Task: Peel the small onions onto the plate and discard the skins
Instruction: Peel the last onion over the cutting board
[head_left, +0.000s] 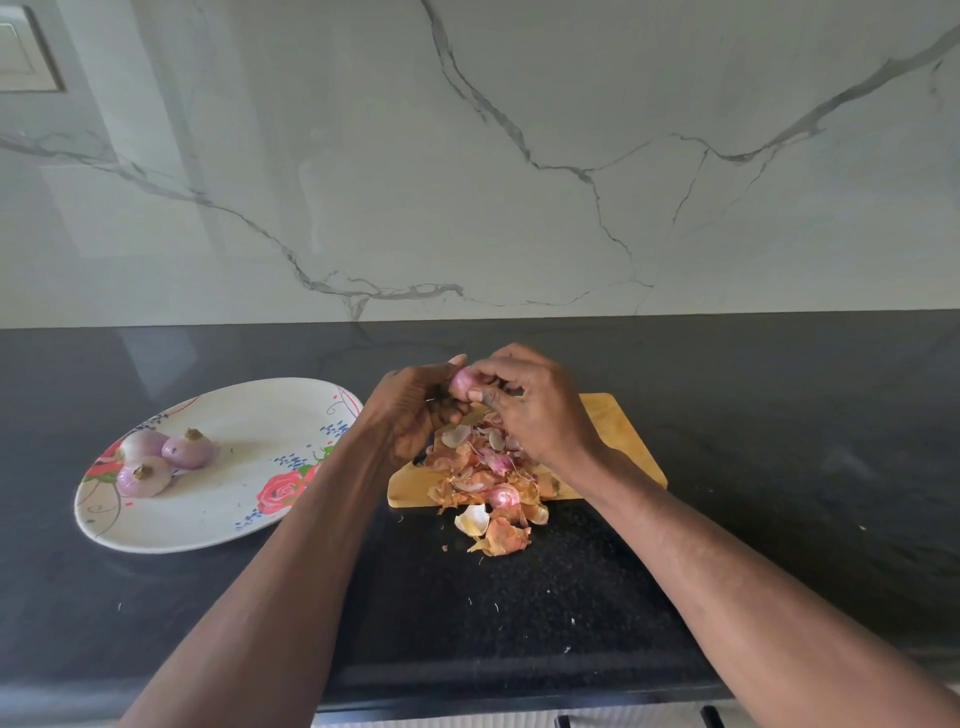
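Both hands, left hand (415, 410) and right hand (535, 400), pinch a small onion (461, 380) above the cutting board (618, 431). Loose skins (488, 483) heap below at 6 o'clock. At 9 o'clock, the floral plate (234, 499) holds three peeled onions (166, 460).

1. We are in a home kitchen: a glossy black speckled stone worktop (519, 597) runs along a wall clad in white marble-look slabs with grey veins (519, 156).
2. We see a pale switch plate (26, 52) set into that wall at the upper left.
3. A small rectangular wooden chopping board (628, 441) lies on the worktop under a heap of papery orange-pink onion skins (493, 478).
4. Beside it sits an oval white plate printed with red roses (249, 519), carrying three peeled pink small onions (161, 460), household tableware for cooking.
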